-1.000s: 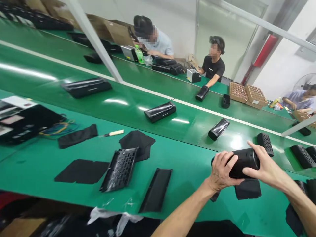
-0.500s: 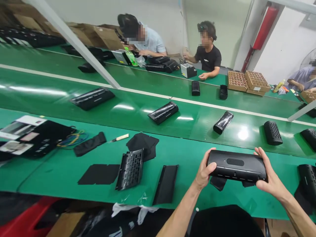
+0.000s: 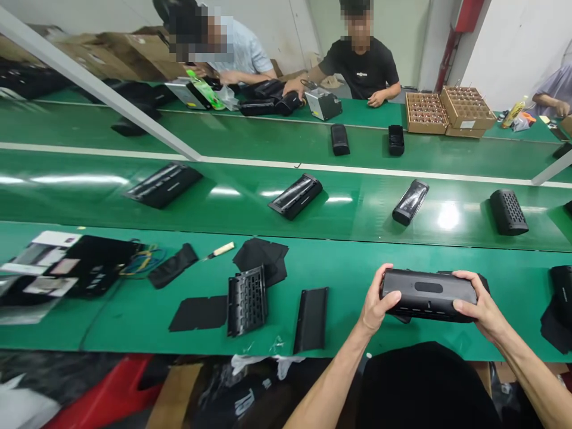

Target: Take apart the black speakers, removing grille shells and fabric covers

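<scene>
Between both hands is a long black plastic housing (image 3: 429, 301), rounded on top, with an oval panel on its face and slots along its lower edge. My left hand (image 3: 378, 301) grips its left end, thumb on the front face. At the right end, my right hand (image 3: 480, 304) holds it the same way. Beneath it, dark pieces on the green table are mostly hidden. To the left lie a smooth black panel (image 3: 311, 320), a black perforated grille shell (image 3: 247, 301) and a flat black sheet (image 3: 199, 313).
More black sheets (image 3: 261, 259) lie near a light-handled tool (image 3: 218, 251), a black cloth-like pouch (image 3: 173, 266) and coiled wires (image 3: 143, 260). Several housings sit on the green conveyor (image 3: 357, 214) beyond. Across it, people work beside partitioned cardboard trays (image 3: 426, 113). Another dark housing (image 3: 562, 286) stands far right.
My view has shifted. My right hand has moved inward along the housing, its thumb now on the front face. Opposite, the person in black has reached an arm toward the dark items.
</scene>
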Motion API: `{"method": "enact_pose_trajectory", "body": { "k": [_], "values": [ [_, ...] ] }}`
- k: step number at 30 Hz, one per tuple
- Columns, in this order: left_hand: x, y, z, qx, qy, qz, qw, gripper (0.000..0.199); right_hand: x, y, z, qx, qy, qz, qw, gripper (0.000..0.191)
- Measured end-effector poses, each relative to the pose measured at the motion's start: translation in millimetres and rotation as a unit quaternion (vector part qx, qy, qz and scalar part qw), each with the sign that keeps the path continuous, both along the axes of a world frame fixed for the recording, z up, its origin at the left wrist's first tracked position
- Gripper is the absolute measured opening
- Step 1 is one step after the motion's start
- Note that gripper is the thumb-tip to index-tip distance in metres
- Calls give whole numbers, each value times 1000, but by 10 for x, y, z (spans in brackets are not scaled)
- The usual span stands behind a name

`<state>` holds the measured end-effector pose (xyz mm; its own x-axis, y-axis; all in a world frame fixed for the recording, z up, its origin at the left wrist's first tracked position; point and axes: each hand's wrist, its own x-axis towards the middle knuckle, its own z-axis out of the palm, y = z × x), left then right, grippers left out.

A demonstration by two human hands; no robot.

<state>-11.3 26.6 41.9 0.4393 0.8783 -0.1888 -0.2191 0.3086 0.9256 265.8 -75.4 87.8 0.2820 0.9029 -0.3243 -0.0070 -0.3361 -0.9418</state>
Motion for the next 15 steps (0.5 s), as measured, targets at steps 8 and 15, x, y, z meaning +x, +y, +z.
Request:
{"method": "enact_pose_trajectory", "body": {
  "k": [8,15],
  "values": [
    [41,113,-384,-197,20,-70,978,106,102,15,-226,-96,36,59,993,92],
    [109,269,-384,-247,101,-142,953,97,169,-32,-433,-198,12,79,977,88]
  ]
}}
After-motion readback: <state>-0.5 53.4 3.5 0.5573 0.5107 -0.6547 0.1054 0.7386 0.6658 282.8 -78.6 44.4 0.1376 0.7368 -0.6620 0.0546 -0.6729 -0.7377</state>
